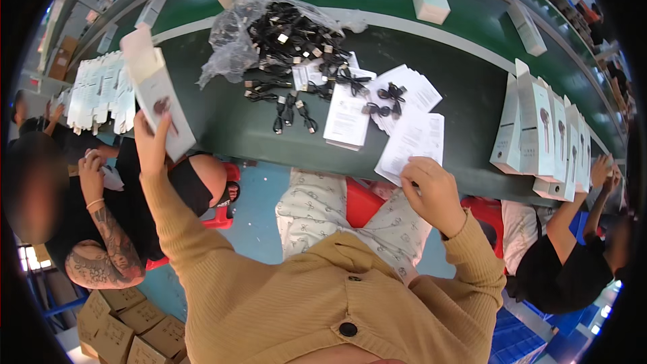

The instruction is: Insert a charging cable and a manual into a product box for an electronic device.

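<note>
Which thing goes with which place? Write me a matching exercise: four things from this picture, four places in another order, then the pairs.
Things:
1. Left hand
2. Right hand
3. Heap of black cables
4. Brown cartons

Places:
A. Amid crumpled clear plastic
B. At the edge of a white printed sheet
C. Picture's lower left
D. Holding a tall white box

Pairs: 1-D, 2-B, 3-A, 4-C

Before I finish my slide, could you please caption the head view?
Left hand holding a white box, right hand at the edge of paper sheets, black cables heaped on the table.
</note>
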### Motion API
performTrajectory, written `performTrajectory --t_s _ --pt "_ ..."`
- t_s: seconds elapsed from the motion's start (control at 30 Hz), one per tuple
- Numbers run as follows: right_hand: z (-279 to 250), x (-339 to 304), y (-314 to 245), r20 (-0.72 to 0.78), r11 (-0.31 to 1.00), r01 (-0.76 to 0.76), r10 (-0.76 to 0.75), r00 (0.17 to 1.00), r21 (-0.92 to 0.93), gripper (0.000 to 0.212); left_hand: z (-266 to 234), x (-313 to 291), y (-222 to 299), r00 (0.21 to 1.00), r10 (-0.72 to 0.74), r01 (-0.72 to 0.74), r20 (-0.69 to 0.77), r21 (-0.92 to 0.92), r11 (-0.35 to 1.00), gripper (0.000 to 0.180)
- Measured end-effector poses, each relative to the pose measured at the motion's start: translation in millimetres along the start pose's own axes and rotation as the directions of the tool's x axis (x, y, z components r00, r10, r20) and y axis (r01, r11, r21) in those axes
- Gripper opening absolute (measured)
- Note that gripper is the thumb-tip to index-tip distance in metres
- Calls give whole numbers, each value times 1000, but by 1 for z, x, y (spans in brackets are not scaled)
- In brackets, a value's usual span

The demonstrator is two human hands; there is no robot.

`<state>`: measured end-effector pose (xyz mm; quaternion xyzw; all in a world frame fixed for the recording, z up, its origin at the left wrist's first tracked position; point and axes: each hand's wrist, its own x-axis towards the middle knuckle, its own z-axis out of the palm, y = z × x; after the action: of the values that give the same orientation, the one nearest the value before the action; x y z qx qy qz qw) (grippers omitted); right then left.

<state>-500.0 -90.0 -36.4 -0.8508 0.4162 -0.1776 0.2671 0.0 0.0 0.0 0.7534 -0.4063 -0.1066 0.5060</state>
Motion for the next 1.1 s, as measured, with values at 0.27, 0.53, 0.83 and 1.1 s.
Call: performTrajectory --t_s 0.27,0.53,0.83,1.1 --pt "-18 6 13 -80 961 265 -258 963 81 8 71 -165 53 744 81 383 663 -524 761 105" --pt "-98 -18 -26 -564 908 83 182 806 411 13 149 -198 88 581 66 495 811 -417 762 74" --pt "-135 -18 -54 -362 797 103 152 920 595 18 160 -201 96 489 178 422 854 -410 808 73" --pt "-115 7 -54 -196 895 134 -54 979 425 20 156 -203 97 422 168 395 891 -348 850 75"
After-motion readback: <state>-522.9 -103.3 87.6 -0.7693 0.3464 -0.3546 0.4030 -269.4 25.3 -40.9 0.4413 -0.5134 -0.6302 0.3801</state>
